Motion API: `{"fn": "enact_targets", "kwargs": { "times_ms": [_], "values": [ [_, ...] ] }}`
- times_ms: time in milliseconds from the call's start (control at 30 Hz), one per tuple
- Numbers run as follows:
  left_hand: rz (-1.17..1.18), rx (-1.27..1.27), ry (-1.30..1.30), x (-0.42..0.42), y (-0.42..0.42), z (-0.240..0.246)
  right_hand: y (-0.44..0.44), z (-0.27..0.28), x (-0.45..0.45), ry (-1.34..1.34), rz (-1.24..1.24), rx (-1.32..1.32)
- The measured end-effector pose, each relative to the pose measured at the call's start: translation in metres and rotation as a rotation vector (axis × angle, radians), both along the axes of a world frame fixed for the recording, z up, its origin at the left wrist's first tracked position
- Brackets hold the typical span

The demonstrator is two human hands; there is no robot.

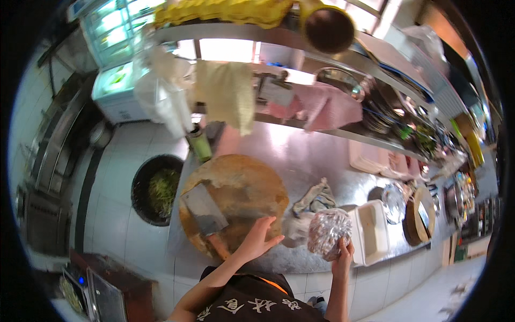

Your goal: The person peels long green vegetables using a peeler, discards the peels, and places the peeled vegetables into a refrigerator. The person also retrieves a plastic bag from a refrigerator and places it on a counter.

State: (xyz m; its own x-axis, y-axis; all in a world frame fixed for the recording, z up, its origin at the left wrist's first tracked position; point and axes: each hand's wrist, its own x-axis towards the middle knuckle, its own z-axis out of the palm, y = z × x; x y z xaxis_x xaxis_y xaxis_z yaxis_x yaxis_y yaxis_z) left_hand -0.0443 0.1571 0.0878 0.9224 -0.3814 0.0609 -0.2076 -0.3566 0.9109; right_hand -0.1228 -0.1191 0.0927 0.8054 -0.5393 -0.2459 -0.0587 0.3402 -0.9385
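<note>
My right hand grips a clear plastic bag of reddish contents, held above the steel worktable. Fingers apart and holding nothing, my left hand hovers over the near right edge of a round wooden chopping board. A cleaver lies on the board's left side, its wooden handle pointing towards me. Just right of the bag stands a white plastic tub. Behind the bag is a crumpled cloth.
On the floor at left sits a black tub with green scraps. A green container stands behind the board. Cloths, one yellowish and one pink, hang from the shelf. Farther right are a metal bowl and a second round board.
</note>
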Motion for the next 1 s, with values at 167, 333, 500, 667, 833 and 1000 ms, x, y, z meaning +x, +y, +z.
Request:
{"fn": "enact_targets", "kwargs": {
  "times_ms": [167,333,500,667,833,1000],
  "values": [
    [-0.046,-0.627,0.562,-0.028,0.071,0.016,0.101,0.0,0.039,-0.003,0.625,0.057],
    [0.304,-0.673,0.577,-0.074,0.108,0.045,0.162,0.016,0.073,0.334,0.827,-0.136],
    [0.77,-0.839,0.522,-0.077,0.171,0.035,0.216,0.051,0.147,-0.067,1.186,-0.28],
    [1.187,-0.867,0.516,-0.126,0.29,0.032,0.289,0.064,0.197,-0.152,1.207,-0.341],
    [1.515,-0.795,0.414,-0.153,0.41,0.026,0.396,0.035,0.192,-0.117,1.194,-0.432],
    [1.493,-0.785,0.556,-0.164,0.514,0.025,0.514,0.001,0.16,0.106,1.223,-0.395]
  ]
}}
